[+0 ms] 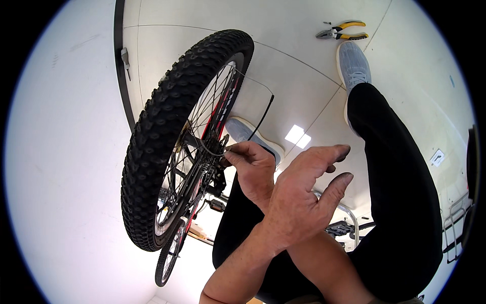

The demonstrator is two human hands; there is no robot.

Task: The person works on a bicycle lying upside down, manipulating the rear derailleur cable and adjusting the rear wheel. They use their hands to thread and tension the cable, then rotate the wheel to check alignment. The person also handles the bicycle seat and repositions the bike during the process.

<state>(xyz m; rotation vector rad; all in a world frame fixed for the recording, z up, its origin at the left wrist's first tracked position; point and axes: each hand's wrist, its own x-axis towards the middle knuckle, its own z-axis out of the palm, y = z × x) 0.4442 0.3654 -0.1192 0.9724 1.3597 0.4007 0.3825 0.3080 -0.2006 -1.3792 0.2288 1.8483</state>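
A bicycle wheel (pixel 152 116) with a knobbly black tyre stands tilted on the left. Pinched at the fingertips of my right hand (pixel 253 169), beside the sprockets (pixel 215 157) at the hub, is a thin grey cable (pixel 206 148). My left hand (pixel 306 190) crosses over my right forearm, thumb and fingers apart, with nothing in it. A bare wire (pixel 255 81) runs from the wheel into a black cable housing (pixel 263 116), whose lower end drops behind my right hand. My palm side and part of the derailleur are hidden.
Pliers (pixel 342 33) with yellow and black handles lie on the pale floor beside my right shoe (pixel 353 63); a small dark bit (pixel 327 23) is near them. My left shoe (pixel 253 133) is behind the wheel. Another wheel (pixel 171 253) and a pedal (pixel 216 205) show below. A metal rack (pixel 455 223) stands at right.
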